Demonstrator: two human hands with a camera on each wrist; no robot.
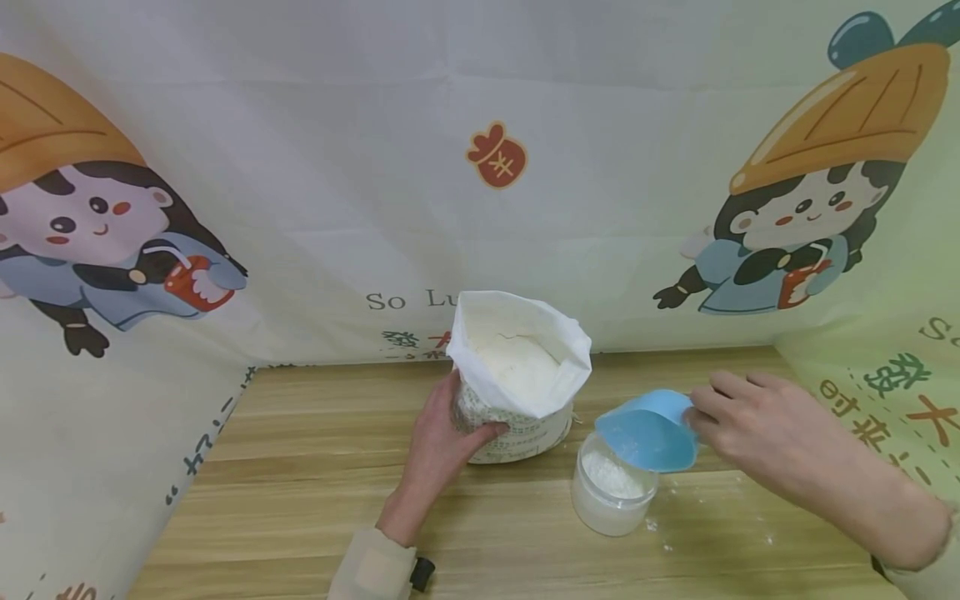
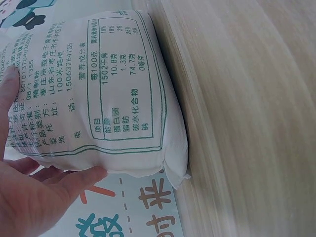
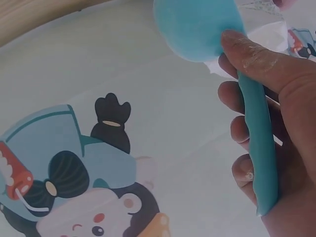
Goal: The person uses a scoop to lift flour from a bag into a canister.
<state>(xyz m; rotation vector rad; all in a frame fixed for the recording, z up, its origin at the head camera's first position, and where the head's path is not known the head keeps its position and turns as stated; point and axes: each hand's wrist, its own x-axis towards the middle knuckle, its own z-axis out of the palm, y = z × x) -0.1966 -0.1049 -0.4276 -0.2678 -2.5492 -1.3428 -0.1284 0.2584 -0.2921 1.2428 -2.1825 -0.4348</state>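
My left hand (image 1: 444, 442) grips the left side of an opened white flour bag (image 1: 517, 417), its thumb across the front. Green print covers the bag (image 2: 113, 94) in the left wrist view, with the fingers curled under its edge. In my right hand (image 1: 757, 425) is a blue scoop (image 1: 651, 433), tilted over a clear round jar (image 1: 611, 508). White flour (image 1: 615, 475) shows inside the jar, below the scoop's lip. The right wrist view has the fingers wrapped round the scoop's handle (image 3: 259, 143) and the thumb at the base of its bowl, with flour on the thumb.
Spilled flour specks (image 1: 667, 547) dot the wooden table (image 1: 300, 500) to the right of the jar. A printed cloth (image 1: 337, 167) with cartoon figures hangs behind and along both sides.
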